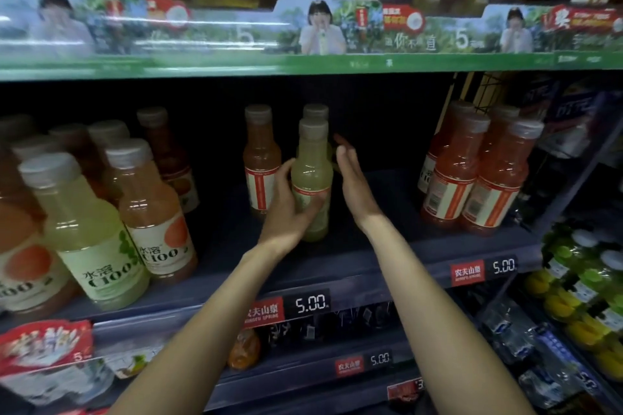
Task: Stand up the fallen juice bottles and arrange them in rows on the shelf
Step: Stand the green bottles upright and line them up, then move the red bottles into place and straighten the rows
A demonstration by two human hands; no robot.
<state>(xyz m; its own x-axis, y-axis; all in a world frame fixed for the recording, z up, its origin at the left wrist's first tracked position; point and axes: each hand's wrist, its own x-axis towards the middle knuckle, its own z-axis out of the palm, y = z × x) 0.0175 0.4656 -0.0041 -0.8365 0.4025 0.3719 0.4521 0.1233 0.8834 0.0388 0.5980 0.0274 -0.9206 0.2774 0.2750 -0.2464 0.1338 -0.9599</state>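
Observation:
A pale yellow-green juice bottle stands upright in the middle of the dark shelf. My left hand is wrapped around its lower body. My right hand is just right of the bottle, fingers straight and apart, not touching it. Behind it stands a second yellow-green bottle, mostly hidden. An orange juice bottle stands upright to the left of these. All bottles in view are upright.
Several orange and yellow-green bottles crowd the shelf's left end. A group of red-orange bottles stands at the right. Price tags line the shelf's front edge. The shelf above hangs low over the bottle caps.

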